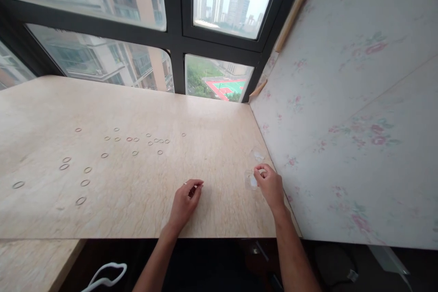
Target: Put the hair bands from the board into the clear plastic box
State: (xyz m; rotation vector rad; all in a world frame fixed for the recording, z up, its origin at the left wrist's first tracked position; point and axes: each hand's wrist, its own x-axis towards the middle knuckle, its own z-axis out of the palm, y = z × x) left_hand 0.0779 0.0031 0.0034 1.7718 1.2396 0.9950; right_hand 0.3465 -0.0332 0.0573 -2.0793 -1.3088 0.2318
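On the marble-patterned ledge, my left hand rests near the front edge, its fingers curled together; whatever is between the fingertips is too small to make out. Over at the right, my right hand is pinched above a small clear plastic box, and I cannot make out anything between its fingertips. A crumpled clear piece of plastic lies just behind that hand. Several thin rings lie scattered over the left and middle of the ledge, among them a reddish ring and a larger dark ring.
The ledge runs back to a dark-framed window. A wall with flowered paper closes off the right side, close to my right arm. Below the front edge at the left is a white looped object.
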